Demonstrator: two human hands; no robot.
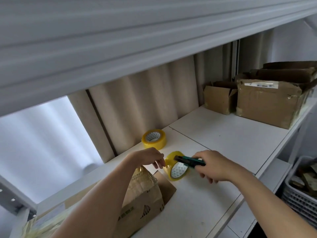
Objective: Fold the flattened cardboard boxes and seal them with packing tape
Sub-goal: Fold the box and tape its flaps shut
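Hands: right (211,166) grips green cutter (189,160) over tape roll (176,166); left (151,158) relaxed, holding nothing.

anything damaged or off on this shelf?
Yes. The large brown cardboard box at the far right of the white shelf has a torn, crumpled top edge and ragged flaps. The taped cardboard box under the left hand has wrinkled tape. The nearer yellow tape roll is tilted, not flat.

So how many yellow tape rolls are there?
2. One roll lies flat near the curtain at the back of the shelf. The other roll stands tilted between the hands, the left hand touching it. More could be hidden behind the boxes.
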